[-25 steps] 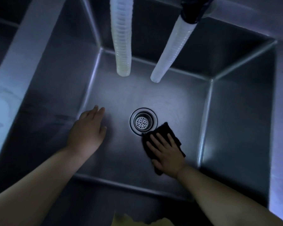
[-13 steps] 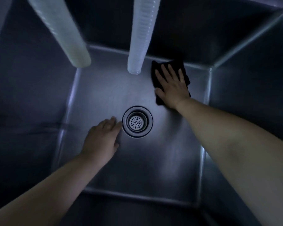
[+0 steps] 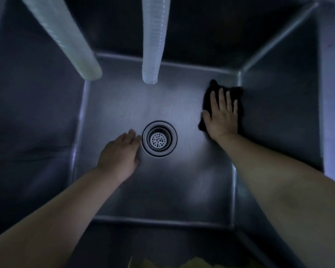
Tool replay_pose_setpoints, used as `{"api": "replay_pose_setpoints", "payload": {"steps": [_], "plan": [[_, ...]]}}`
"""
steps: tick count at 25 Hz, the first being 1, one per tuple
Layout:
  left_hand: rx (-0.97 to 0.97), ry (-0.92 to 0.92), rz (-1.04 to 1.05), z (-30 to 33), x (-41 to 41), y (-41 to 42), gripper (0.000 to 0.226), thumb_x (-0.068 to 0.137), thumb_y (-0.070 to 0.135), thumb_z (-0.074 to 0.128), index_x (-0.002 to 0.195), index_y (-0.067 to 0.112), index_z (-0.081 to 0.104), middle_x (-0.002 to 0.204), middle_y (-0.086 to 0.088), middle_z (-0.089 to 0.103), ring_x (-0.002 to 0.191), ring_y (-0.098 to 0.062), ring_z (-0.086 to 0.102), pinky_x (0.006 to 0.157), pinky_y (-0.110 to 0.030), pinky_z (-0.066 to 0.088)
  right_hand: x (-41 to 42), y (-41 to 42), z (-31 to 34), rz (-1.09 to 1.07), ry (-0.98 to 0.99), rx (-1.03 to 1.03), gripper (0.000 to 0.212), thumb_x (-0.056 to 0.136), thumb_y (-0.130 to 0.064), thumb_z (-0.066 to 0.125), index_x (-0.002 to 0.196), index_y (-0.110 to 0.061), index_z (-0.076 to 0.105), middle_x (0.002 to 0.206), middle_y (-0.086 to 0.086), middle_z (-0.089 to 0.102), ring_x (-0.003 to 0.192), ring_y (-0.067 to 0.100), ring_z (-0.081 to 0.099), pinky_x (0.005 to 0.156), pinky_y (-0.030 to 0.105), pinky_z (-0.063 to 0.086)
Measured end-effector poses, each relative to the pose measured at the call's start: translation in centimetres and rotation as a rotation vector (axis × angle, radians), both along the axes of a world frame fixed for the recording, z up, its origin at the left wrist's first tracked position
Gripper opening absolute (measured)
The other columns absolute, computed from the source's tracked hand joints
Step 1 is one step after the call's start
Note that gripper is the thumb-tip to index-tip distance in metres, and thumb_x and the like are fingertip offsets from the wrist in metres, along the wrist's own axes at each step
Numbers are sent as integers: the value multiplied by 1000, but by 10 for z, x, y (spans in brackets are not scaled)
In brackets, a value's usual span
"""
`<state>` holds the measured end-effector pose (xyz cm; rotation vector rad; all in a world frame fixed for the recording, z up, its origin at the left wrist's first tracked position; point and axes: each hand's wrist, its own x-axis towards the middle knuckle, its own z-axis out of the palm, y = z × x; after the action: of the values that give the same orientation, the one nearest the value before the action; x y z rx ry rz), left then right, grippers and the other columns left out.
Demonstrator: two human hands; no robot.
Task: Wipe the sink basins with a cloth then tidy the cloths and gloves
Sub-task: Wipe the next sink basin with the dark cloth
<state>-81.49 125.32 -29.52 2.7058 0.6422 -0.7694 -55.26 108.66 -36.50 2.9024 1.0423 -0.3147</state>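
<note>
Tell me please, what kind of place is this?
Probably a commercial kitchen or utility wash area: a deep stainless steel sink basin with a strainer drain, two ribbed hoses hanging over it, and a right hand pressing a dark cloth onto its floor.

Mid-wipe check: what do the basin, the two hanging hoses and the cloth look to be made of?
Sink basin: looks like brushed stainless steel, grey sheen, folded seams at the corners.
Hoses: apparently translucent ribbed plastic, pale, fine rings along them.
Cloth: soft black fabric, matte, edges rumpled under the right hand; the weave is too dark to tell.
</note>
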Motion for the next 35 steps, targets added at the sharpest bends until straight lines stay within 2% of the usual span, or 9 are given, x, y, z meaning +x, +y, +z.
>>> {"api": "replay_pose_setpoints", "payload": {"steps": [4, 8, 12, 15, 20, 26, 30, 33, 35], "plan": [[77, -71, -25, 56, -23, 10, 68, 89, 31, 53, 148, 16, 24, 157, -10, 20, 143, -24, 22, 114, -41, 22, -65, -48, 16, 46, 77, -64, 69, 95, -42, 40, 151, -13, 12, 158, 16, 10, 145, 32, 5, 116, 50, 0], [191, -291, -87, 128, -71, 30, 62, 63, 17, 78, 121, 4, 62, 127, -20, 59, 119, -36, 55, 100, -55, 40, -146, -63, 27, -116, 267, -209, 78, 96, -52, 34, 150, -11, -6, 158, 17, -10, 144, 35, -11, 112, 56, -8], [315, -391, -122, 170, -120, 58, 44, 78, 18, 54, 119, 3, 63, 128, -18, 59, 128, -35, 47, 110, -56, 27, -210, -23, 33, -509, 512, -267, 94, 89, -67, 26, 144, -11, -26, 153, 15, -29, 140, 34, -27, 109, 61, -10], [349, -373, -100, 181, -148, 83, 46, 82, 21, 46, 121, 3, 60, 133, -17, 56, 136, -33, 36, 114, -57, 18, -254, 27, 44, -576, 610, -267, 97, 89, -67, 30, 144, -10, -25, 153, 16, -28, 140, 35, -26, 109, 61, -8], [264, -468, -38, 167, -157, 103, 40, 80, 19, 48, 115, 9, 66, 133, -8, 57, 131, -32, 44, 108, -57, 31, -313, 87, 39, -148, 586, -253, 90, 91, -52, 39, 146, -13, -21, 152, 16, -30, 139, 37, -27, 107, 63, -12], [237, -562, -37, 152, -163, 110, 29, 78, 20, 49, 97, 17, 70, 131, -3, 58, 134, -28, 39, 110, -54, 26, -343, 131, 24, 420, 509, -200, 81, 92, -37, 40, 148, -22, -16, 146, 5, -39, 140, 33, -27, 100, 55, -27], [222, -565, -33, 151, -164, 110, 26, 79, 21, 47, 90, 18, 71, 133, -1, 57, 137, -25, 34, 113, -51, 21, -327, 116, 28, 804, 463, -168, 70, 94, -17, 42, 151, -29, 3, 157, 2, -17, 145, 31, -8, 111, 57, -4], [219, -561, -16, 153, -165, 108, 28, 80, 22, 44, 83, 19, 72, 132, 1, 58, 137, -25, 36, 114, -50, 21, -306, 99, 44, 1038, 455, -218, 62, 95, -9, 41, 149, -29, 19, 160, 9, 4, 138, 37, 21, 102, 56, 23], [211, -558, -14, 153, -164, 108, 29, 79, 22, 43, 81, 20, 72, 130, 1, 59, 135, -27, 39, 113, -50, 22, -295, 88, 55, 1050, 418, -252, 63, 91, -5, 43, 147, -29, 26, 156, 13, 17, 127, 38, 33, 96, 53, 33]]}}
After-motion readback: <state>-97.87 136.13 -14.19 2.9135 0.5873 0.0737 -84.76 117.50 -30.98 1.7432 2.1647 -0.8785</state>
